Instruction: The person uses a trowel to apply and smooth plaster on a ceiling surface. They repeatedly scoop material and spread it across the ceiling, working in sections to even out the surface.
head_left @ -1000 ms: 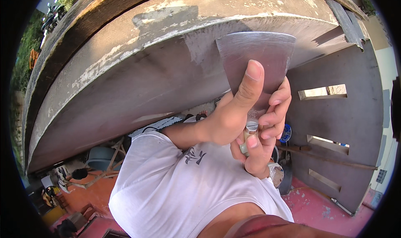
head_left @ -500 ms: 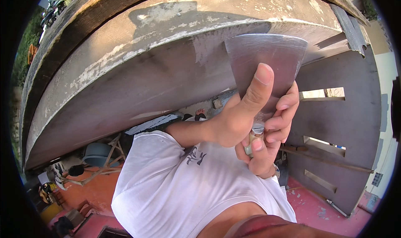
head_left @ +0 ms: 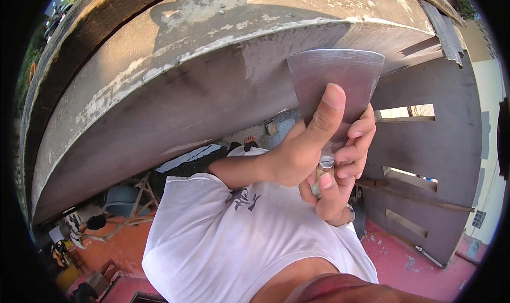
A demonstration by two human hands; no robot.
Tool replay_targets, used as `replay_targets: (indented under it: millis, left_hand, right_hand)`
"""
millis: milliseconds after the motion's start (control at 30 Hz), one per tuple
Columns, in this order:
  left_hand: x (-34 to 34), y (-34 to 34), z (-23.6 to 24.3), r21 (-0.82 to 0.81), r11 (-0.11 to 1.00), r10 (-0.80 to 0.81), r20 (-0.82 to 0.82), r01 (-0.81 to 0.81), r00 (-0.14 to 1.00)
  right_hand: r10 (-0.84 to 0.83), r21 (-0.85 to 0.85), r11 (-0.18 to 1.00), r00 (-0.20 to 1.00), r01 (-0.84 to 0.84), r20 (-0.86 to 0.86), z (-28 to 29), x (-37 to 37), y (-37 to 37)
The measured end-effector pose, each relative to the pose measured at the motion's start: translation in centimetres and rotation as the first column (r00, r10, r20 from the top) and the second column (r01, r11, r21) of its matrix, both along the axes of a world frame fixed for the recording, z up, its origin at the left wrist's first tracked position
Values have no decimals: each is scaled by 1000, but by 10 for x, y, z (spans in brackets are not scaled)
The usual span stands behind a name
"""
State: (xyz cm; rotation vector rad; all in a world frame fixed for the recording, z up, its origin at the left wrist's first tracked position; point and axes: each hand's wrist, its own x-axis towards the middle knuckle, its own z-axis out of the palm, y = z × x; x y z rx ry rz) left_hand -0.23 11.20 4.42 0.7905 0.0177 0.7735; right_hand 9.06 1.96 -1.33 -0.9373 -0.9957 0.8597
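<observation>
A putty knife (head_left: 333, 69) with a wide, flared metal blade stands upright in the middle of the head view, its broad edge pointing up. My left hand (head_left: 297, 157) grips it from the left, the thumb lying flat along the face of the blade. Lower down, my right hand (head_left: 333, 196) is closed round the handle, its thumb beside the metal end fitting. Several fingertips curl round the blade's right side. Just beyond the blade rises a concrete ledge (head_left: 180, 85) with worn, patchy plaster; whether the blade touches it, I cannot tell.
A slotted grey panel (head_left: 451, 143) stands at the right. Along the far left edge runs a wooden beam (head_left: 69, 53). Down at the left are a grey basin (head_left: 119, 201) and a wooden frame (head_left: 142, 196). The floor (head_left: 404, 260) is red and pink with worn spots.
The blade's top edge sits slightly lower in the picture, and the surroundings have shifted a little. Both hands keep the same grip on the putty knife.
</observation>
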Motion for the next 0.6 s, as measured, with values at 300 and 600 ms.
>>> replay_targets:
  millis: [300,600]
  left_hand:
    - [-2,2,6,-39,998,-45,-8,45,999]
    - [0,-2,2,-55,998,-18,24,19,1000]
  right_hand:
    - [26,107,994,974,-2,-224,20,-19,7]
    - [125,152,985,932,-77,-339,-11,-20,1]
